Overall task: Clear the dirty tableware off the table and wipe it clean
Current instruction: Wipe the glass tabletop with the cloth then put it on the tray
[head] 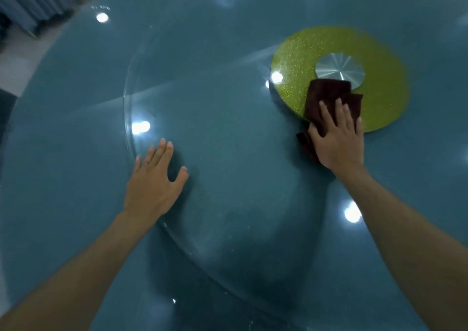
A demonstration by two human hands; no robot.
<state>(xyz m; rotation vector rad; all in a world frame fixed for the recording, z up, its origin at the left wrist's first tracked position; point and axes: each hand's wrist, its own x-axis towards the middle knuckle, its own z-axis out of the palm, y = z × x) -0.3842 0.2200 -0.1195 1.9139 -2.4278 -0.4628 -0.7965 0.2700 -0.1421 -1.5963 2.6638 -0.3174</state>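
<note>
Right fingers (340,114) straight, flat atop cloth (326,90) | left fingers (158,153) spread on glass turntable (215,128)

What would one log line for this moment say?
phase: wiping | right hand: presses cloth on glass turntable | left hand: open, over turntable

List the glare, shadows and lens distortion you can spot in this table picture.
Head view: white light spots glare on the glass turntable; a soft shadow lies beside the left hand; the wide lens bows the edge of the table; right hand and cloth slightly blurred.
</note>
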